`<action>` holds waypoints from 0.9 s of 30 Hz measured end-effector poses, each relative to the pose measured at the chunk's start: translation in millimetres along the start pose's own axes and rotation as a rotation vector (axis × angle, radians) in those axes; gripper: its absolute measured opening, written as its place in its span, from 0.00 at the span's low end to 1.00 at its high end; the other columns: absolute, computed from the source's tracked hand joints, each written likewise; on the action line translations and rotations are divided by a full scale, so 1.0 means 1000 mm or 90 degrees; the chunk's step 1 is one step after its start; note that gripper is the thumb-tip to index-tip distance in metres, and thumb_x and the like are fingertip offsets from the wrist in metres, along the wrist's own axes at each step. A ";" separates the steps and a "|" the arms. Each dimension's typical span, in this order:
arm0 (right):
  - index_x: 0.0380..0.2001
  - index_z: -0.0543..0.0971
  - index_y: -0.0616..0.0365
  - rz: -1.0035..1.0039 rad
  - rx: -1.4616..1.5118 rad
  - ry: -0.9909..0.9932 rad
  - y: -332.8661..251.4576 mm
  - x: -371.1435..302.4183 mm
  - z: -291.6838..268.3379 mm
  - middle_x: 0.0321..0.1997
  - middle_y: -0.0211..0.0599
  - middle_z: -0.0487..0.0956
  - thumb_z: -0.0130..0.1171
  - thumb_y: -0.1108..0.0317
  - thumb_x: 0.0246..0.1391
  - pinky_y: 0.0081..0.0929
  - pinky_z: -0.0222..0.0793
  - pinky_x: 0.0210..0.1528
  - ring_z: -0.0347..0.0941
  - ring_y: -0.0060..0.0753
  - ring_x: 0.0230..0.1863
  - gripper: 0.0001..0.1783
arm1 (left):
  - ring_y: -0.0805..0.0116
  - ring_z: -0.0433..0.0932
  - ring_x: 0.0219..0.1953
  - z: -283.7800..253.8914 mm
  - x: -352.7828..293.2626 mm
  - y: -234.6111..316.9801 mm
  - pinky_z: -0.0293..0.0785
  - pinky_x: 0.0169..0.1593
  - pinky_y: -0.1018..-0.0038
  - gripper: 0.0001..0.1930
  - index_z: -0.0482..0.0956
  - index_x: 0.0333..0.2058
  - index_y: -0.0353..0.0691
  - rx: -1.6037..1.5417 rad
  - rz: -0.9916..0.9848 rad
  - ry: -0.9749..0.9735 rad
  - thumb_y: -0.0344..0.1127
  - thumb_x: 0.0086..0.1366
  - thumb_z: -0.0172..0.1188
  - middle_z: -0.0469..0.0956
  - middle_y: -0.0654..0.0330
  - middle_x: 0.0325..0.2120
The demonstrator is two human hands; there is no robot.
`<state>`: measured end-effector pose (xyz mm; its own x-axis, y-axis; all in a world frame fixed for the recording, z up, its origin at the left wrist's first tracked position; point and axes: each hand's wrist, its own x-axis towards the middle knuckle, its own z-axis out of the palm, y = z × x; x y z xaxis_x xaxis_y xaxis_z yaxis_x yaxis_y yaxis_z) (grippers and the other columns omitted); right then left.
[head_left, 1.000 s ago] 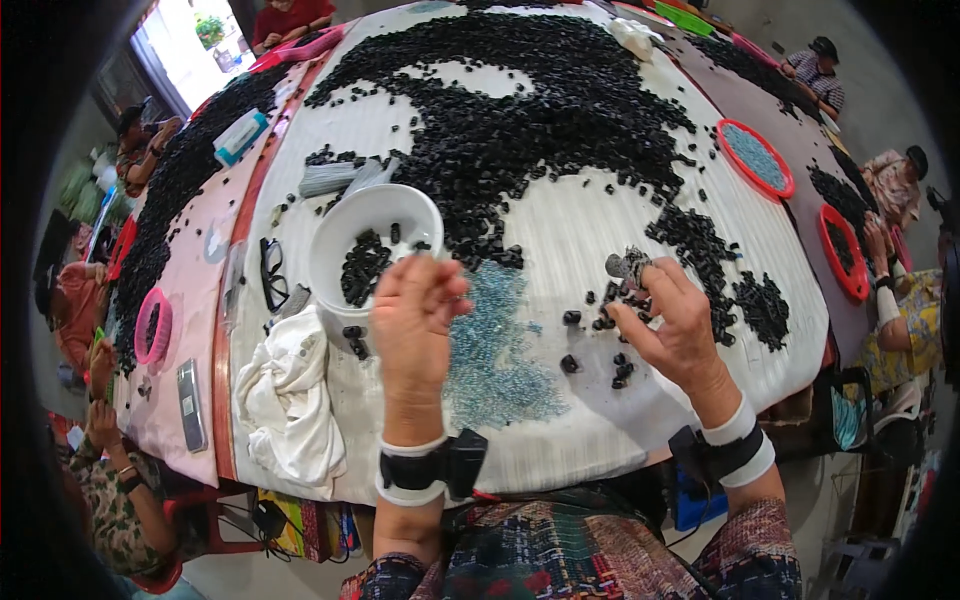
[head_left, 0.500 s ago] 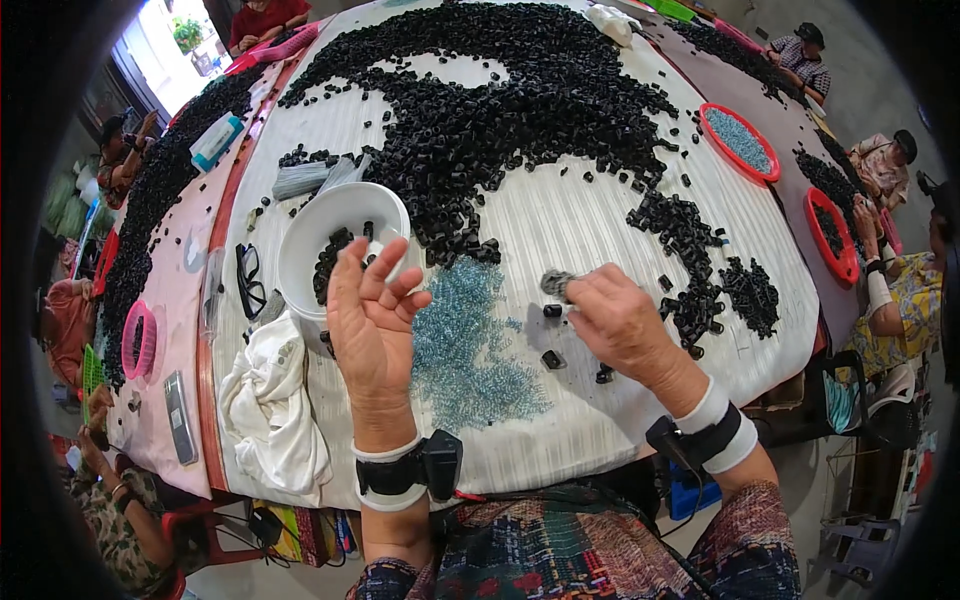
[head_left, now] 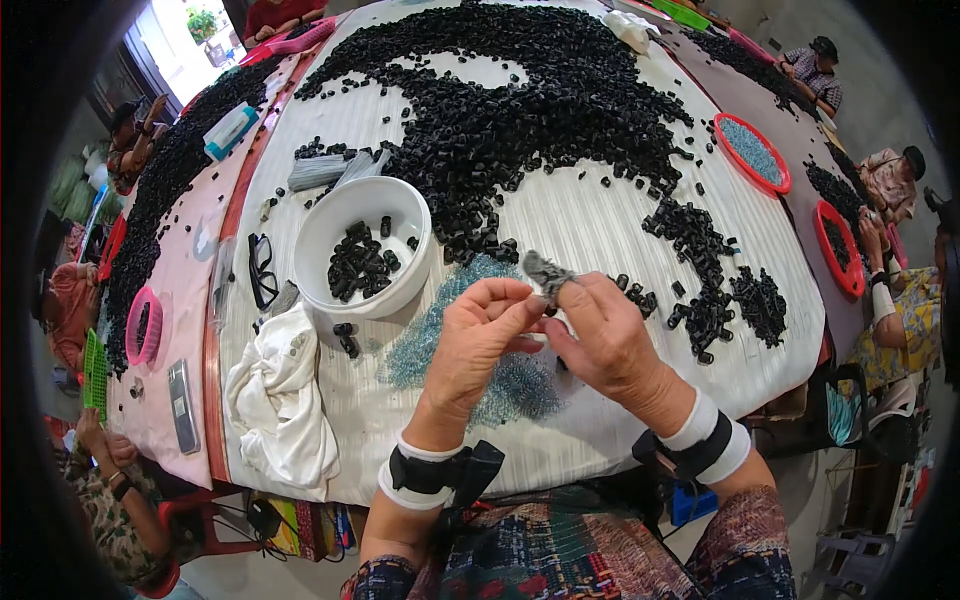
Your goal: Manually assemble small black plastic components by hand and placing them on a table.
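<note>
My left hand [head_left: 483, 333] and my right hand [head_left: 612, 328] meet above a spread of tiny pale-blue pieces [head_left: 420, 345]. My right hand grips a grey crumpled tuft [head_left: 545, 270], which pokes out above its fingers. On the left, finger and thumb are pinched together against my right fingertips; whatever lies between them is too small to name. A white bowl [head_left: 415, 272] stands left of my hands, with short black cylindrical pieces [head_left: 358, 262] inside. Beyond my hands spreads a large heap of similar black pieces [head_left: 520, 130].
Black glasses [head_left: 262, 270], a bunched white cloth [head_left: 275, 400] and bundled grey strips [head_left: 318, 172] lie around the bowl. A red tray [head_left: 784, 187] of pale-blue pieces stands at right. A phone-like slab [head_left: 182, 408] lies at left. Other people sit around the tables.
My left hand has come down and right from beside the bowl, its spread fingers now pinched. My right hand has shifted slightly left with the grey tuft, and the two hands now meet.
</note>
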<state>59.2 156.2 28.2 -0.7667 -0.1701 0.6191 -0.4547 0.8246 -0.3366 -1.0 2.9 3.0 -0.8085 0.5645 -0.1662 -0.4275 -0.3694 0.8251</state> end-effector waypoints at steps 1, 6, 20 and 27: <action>0.38 0.71 0.65 -0.028 0.008 -0.002 -0.003 0.002 0.002 0.31 0.45 0.73 0.61 0.76 0.38 0.34 0.70 0.36 0.71 0.46 0.33 0.19 | 0.72 0.80 0.30 -0.003 0.001 -0.004 0.78 0.30 0.79 0.10 0.72 0.39 0.35 0.000 -0.001 0.000 0.31 0.60 0.60 0.79 0.58 0.30; 0.36 0.70 0.66 0.071 0.145 0.034 0.001 0.005 0.002 0.29 0.45 0.72 0.57 0.83 0.41 0.33 0.70 0.32 0.71 0.45 0.30 0.15 | 0.70 0.80 0.32 -0.008 0.002 0.005 0.79 0.30 0.79 0.07 0.75 0.38 0.33 -0.045 0.059 0.022 0.29 0.63 0.56 0.79 0.55 0.32; 0.37 0.71 0.60 0.073 -0.054 -0.108 0.015 -0.014 0.043 0.28 0.40 0.71 0.52 0.78 0.42 0.34 0.69 0.35 0.70 0.43 0.33 0.14 | 0.70 0.80 0.34 -0.020 0.002 0.003 0.78 0.29 0.82 0.11 0.75 0.42 0.34 -0.094 0.095 0.084 0.25 0.60 0.58 0.79 0.56 0.35; 0.39 0.69 0.61 0.151 0.053 -0.035 0.021 -0.011 0.018 0.29 0.41 0.71 0.53 0.81 0.41 0.34 0.70 0.33 0.72 0.46 0.30 0.17 | 0.70 0.80 0.33 -0.011 0.001 0.002 0.77 0.29 0.81 0.11 0.74 0.41 0.33 -0.098 0.023 0.058 0.23 0.58 0.59 0.79 0.57 0.35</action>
<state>49.8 165.4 1.4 -0.8785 -0.0084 0.4777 -0.2938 0.7980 -0.5262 -7.0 -5.6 -1.7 -0.8546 0.4826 -0.1918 -0.4489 -0.5008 0.7401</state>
